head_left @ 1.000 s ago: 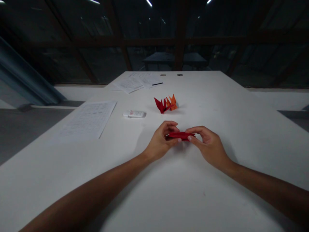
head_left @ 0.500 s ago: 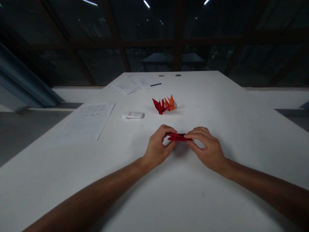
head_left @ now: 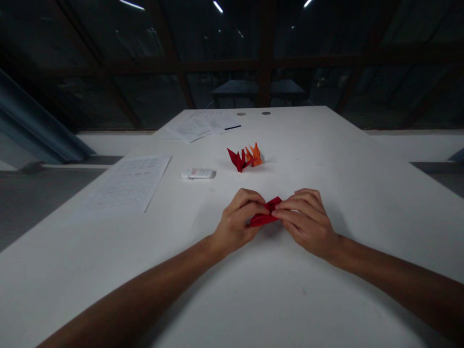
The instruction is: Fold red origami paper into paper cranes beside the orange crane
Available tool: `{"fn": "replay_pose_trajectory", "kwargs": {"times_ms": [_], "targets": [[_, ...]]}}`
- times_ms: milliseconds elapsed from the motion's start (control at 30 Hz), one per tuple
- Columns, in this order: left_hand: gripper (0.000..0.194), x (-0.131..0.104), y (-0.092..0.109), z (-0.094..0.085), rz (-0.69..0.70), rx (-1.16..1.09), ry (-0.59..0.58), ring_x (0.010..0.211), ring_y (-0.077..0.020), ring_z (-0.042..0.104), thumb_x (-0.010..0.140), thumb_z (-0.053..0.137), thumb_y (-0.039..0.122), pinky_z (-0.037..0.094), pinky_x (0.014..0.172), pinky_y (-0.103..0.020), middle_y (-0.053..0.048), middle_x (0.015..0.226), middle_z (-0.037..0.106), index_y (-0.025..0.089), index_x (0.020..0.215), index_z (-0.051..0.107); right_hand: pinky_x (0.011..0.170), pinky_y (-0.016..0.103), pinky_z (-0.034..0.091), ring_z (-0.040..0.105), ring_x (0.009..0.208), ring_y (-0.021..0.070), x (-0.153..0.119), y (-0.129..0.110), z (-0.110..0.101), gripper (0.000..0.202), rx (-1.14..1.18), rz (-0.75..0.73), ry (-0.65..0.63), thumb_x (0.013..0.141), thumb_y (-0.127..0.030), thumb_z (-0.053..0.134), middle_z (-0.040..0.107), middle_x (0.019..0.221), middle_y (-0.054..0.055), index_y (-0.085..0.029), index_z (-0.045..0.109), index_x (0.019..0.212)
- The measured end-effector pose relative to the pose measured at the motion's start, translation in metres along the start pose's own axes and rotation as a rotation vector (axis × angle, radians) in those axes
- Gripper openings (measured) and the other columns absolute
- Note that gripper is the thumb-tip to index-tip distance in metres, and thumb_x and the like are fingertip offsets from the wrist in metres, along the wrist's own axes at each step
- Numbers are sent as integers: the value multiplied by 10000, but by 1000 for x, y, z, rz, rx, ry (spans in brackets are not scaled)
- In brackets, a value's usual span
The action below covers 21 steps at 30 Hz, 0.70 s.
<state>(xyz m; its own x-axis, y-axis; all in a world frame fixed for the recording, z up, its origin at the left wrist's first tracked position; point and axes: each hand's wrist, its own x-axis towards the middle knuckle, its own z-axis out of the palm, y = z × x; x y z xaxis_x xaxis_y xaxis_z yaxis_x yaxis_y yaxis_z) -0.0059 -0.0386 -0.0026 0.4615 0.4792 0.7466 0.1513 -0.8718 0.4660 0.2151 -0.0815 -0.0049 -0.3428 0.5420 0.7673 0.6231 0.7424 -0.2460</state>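
A folded red paper is held between both hands above the white table. My left hand pinches its left side, with the fingers over the top and the thumb hidden. On the other side, my right hand has its fingertips closed on the right part of the paper. Beyond the hands stand a red folded paper crane and an orange one, close beside each other.
Left of the cranes lies a white, pen-like or tube-like item. A written sheet is at the left, more papers with a dark strip farther back. Two small round objects rest near the far edge.
The red paper has tilted so that more of its upper face shows. My left fingers have moved over its top, and my right fingers have shifted slightly toward its middle.
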Motion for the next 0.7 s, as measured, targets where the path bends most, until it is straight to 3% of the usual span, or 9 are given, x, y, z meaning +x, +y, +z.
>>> {"fn": "replay_pose_trajectory", "kwargs": {"times_ms": [133,300,400,533,700], "targets": [[221,0,2,1,-33,-44,0,1014,-226,640,858,700,156,542,906,-409,-86,1053,695,228,1063,661,915,493,478,694,874,237,0,-2,1,260,121,114,-52,892,-183,683,785,994,0,-358,743,1075],[529,1,7,9,-410,-360,-31,1056,-219,664,825,769,233,541,943,-380,-112,1194,644,219,1279,497,823,387,551,701,891,217,3,-10,9,192,430,530,18,891,-287,703,754,1012,31,-285,698,1083],[605,2,8,12,-565,-549,-77,987,-213,689,819,785,272,549,899,-381,-96,1129,678,228,1310,433,758,330,565,704,846,190,4,-11,13,248,711,731,23,867,-336,730,739,963,25,-259,642,1086],[614,5,6,12,-704,-662,-43,811,-167,680,806,797,282,539,782,-326,-39,936,697,229,1303,440,718,303,554,692,769,163,6,-7,17,309,907,829,-5,853,-352,741,719,879,-1,-249,601,1108],[686,7,3,14,-798,-723,10,719,-123,636,749,843,253,500,718,-264,11,802,684,221,1311,450,738,313,551,683,794,168,5,-6,20,321,911,869,-19,855,-360,733,700,876,-1,-245,573,1108]]}}
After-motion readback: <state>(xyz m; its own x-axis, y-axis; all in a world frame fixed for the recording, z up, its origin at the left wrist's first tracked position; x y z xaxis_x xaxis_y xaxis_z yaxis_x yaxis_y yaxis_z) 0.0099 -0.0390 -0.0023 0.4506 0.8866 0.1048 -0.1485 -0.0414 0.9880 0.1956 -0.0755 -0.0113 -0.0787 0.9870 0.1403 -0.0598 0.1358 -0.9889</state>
